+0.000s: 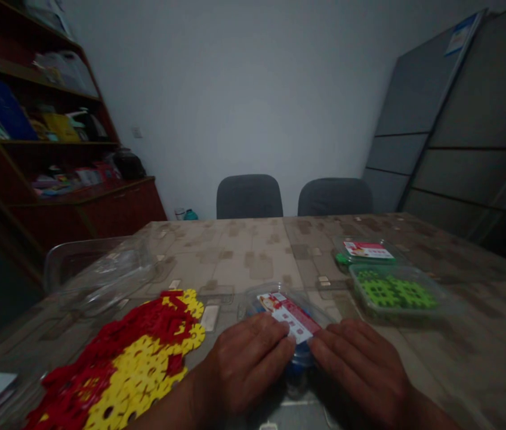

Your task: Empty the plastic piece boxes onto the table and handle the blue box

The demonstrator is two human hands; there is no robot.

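Head view, dim room, person seated at a patterned table (253, 257).

Both hands rest on a clear plastic box (291, 322) lying on the table directly in front of the person, near the front edge. The box has a red and white label (289, 316) on its lid and something blue inside, seen through the plastic.

Left hand (246, 364): palm down on the near left side of the box, fingers curled over its lid, fingertips touching the label edge. Fingers lie together, pressing on the box rather than closed around it.

Right hand (360, 364): palm down on the near right side of the box, fingers together, tips touching the box beside the label. Whether the thumbs hook under the box cannot be told; they are hidden.

Left of the hands: a flat heap of red and yellow snowflake-shaped plastic pieces (132, 358) spread on the table. Beyond it, an empty clear plastic container (101, 269), open side up.

Right of the hands, apart from them: a clear box of green pieces (394, 292), and just behind it a second box with a green base and a red and white label (364, 251).

Far side of table: two grey chairs (248, 196). Wooden shelves (33, 137) with mixed items at left, grey partition panels (459, 119) leaning at right
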